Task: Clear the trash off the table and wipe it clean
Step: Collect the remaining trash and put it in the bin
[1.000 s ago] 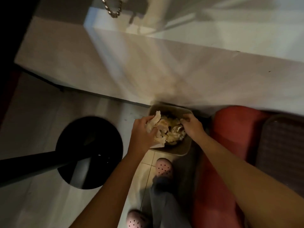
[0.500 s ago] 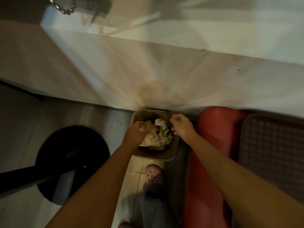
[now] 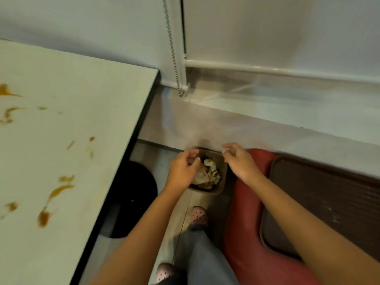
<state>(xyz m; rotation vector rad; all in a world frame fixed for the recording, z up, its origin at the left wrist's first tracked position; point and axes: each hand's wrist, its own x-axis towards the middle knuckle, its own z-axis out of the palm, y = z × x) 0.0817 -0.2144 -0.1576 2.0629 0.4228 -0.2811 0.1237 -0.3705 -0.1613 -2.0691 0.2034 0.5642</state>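
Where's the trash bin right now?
In the head view, the trash bin sits on the floor against the wall, between the black table base and the red seat.

Table (image 3: pixel 82 112): white top with a dark edge band, at the left of the view. Brown sauce smears (image 3: pixel 59 190) and droplets are scattered over the top, mostly toward its left side and the near end.

Floor (image 3: pixel 152 155): light tiles. Directly on it:
- black round table base (image 3: pixel 135 192), partly under the table edge
- small tan bin (image 3: pixel 209 191), against the foot of the wall, between the table base and the seat, filled with crumpled paper trash (image 3: pixel 209 171)
- two pink perforated clogs (image 3: pixel 198 214), one just on the near side of the bin

Red seat (image 3: pixel 242 223): right of the bin, just beside it. A brown tray (image 3: pixel 329 192) lies flat on the cushion, with a textured surface and a few pale specks.
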